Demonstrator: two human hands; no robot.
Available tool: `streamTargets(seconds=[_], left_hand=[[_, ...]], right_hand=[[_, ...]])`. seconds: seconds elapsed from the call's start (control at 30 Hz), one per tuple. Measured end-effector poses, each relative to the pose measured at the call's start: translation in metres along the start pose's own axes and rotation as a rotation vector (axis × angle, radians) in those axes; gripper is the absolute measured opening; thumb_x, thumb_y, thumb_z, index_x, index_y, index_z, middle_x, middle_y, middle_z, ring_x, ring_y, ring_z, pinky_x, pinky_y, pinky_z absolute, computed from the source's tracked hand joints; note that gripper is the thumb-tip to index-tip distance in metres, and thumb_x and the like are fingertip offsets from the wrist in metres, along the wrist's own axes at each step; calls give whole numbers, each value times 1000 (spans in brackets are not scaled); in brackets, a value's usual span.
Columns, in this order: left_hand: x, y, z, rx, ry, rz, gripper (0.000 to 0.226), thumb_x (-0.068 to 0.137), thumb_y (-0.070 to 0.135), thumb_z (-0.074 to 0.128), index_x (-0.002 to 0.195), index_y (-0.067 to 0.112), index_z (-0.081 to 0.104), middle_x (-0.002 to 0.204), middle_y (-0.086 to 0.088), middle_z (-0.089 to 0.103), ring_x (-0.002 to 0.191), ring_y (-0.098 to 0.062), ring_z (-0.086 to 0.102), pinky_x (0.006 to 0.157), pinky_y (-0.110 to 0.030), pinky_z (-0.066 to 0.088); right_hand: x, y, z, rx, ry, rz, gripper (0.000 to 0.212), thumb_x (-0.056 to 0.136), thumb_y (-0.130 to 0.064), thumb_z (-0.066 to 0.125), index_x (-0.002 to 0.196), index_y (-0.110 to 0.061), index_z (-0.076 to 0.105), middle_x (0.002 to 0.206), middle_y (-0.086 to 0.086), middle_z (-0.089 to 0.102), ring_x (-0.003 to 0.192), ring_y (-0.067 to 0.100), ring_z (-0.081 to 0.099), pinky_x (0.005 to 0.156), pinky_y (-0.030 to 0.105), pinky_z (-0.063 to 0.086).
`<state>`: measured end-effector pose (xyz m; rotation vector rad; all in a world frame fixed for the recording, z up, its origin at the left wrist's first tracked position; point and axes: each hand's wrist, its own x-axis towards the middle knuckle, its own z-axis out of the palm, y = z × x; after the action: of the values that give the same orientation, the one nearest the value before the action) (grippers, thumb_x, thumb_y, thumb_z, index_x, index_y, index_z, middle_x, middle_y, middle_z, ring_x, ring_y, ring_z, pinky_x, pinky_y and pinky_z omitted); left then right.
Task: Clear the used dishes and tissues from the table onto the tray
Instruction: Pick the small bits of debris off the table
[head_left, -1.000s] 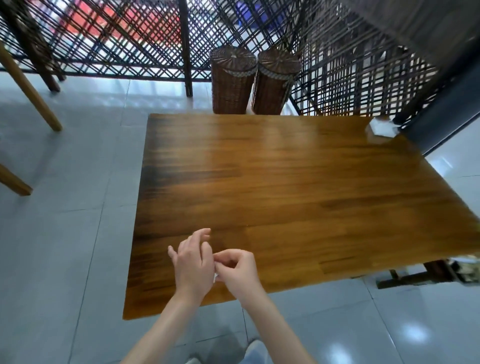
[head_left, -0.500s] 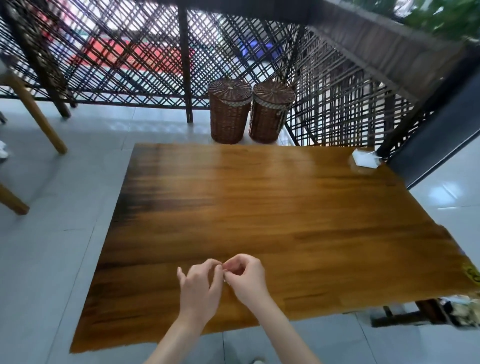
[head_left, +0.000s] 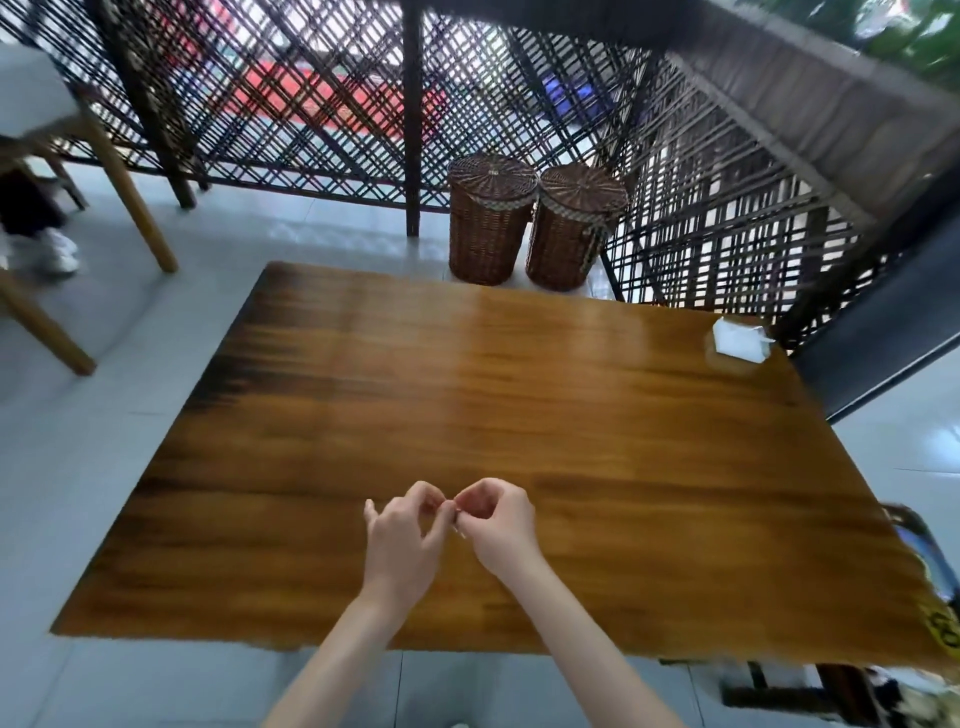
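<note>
Both hands moved farther over the glossy wooden table (head_left: 571, 415), left hand (head_left: 402, 545) and right hand (head_left: 498, 525) pinching something tiny.

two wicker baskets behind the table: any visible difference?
Little. The left basket stands slightly farther from the camera; the right basket sits nearer the table edge. The left basket is nearer the dark post; the right basket is nearer the lattice corner. Both are brown, cylindrical, upright, lidded, side by side on the floor.

A white folded tissue (head_left: 740, 340) lies flat at the far right corner of the surface (head_left: 519, 415), well apart from the fingers (head_left: 457, 512), which pinch a tiny pale scrap.
</note>
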<state>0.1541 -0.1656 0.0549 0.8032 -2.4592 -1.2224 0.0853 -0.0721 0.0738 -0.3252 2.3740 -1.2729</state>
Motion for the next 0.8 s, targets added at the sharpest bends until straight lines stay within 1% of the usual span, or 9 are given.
streamTargets(seconds=[0.1,0.23,0.33,0.4,0.53,0.67,0.73,0.8], left_hand=[[-10,8,3,-19,3,26,11,91,28,58,80,30,56,75,19,60,75,-3,58,112,-52,15],[-26,11,1,7,-40,66,9,91,27,57,85,33,57,80,22,61,78,2,57,112,-52,14],[-41,9,-4,12,-51,64,9,91,27,57,85,33,57,81,20,61,80,-2,59,112,-54,15],[-52,8,-9,10,-47,61,9,91,27,57,84,32,57,80,19,62,80,-4,59,113,-55,15],[-78,6,-21,-3,-39,69,10,91,25,58,81,29,58,78,16,62,78,-5,59,112,-54,16],[-110,1,-35,-4,-28,76,7,90,23,60,83,22,62,79,11,64,79,-8,60,107,-56,24],[-129,0,-42,-14,-13,85,9,90,21,61,81,21,61,78,11,63,78,-9,59,104,-56,28],[-148,0,-50,-42,1,96,10,89,20,61,79,21,59,76,10,63,76,-10,60,100,-56,31]], right_hand=[[-4,8,-7,16,-5,-20,6,78,-13,71,77,-19,68,71,-7,65,70,8,63,65,23,56],[-16,15,-11,63,15,-28,9,75,-16,74,74,-21,67,69,-7,66,68,9,64,64,24,57],[-32,19,-9,101,25,-20,10,75,-20,75,74,-23,66,70,-9,66,68,8,65,63,22,57],[-45,20,-6,115,27,-20,11,75,-22,75,74,-25,65,70,-9,66,69,9,65,64,24,58],[-76,19,0,151,18,-22,13,75,-20,75,73,-26,64,71,-7,67,69,9,66,64,25,58],[-115,20,7,230,8,-4,11,76,-19,74,79,-23,65,75,-4,68,73,11,66,67,28,56],[-137,23,12,259,1,8,10,79,-18,71,86,-21,64,79,-4,67,74,11,64,67,26,54],[-159,26,16,292,-22,22,11,82,-18,69,92,-18,63,82,-3,67,73,10,62,63,24,52]])
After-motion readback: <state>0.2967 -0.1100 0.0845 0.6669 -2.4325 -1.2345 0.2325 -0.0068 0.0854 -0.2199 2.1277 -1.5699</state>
